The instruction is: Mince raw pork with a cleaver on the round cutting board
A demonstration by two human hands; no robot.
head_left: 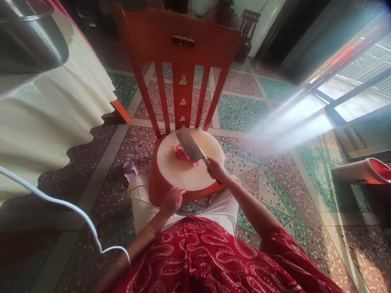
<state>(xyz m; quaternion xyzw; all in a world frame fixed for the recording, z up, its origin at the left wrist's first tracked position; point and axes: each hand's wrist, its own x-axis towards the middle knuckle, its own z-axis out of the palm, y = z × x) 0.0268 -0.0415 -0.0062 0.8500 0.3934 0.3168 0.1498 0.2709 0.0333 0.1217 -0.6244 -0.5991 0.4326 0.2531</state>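
My right hand (216,170) is closed around the handle of a cleaver (191,145). The broad blade points up and to the left, tilted over a small heap of minced meat (180,152) and covering part of it. Beneath the meat is a round, pale cutting board (171,175), set on the seat of a reddish wooden chair (157,191). At the board's near left edge is my left hand (172,200), its fingers loosely curled in and no object visible in them. Whether its fingertips touch the board is hard to tell.
The chair's slatted back (183,53) rises behind the board. On the left, a metal pot (30,40) stands on a table with a cream cloth (76,77). A white cable (70,205) crosses the lower left. A red-and-white container (357,173) is at the right.
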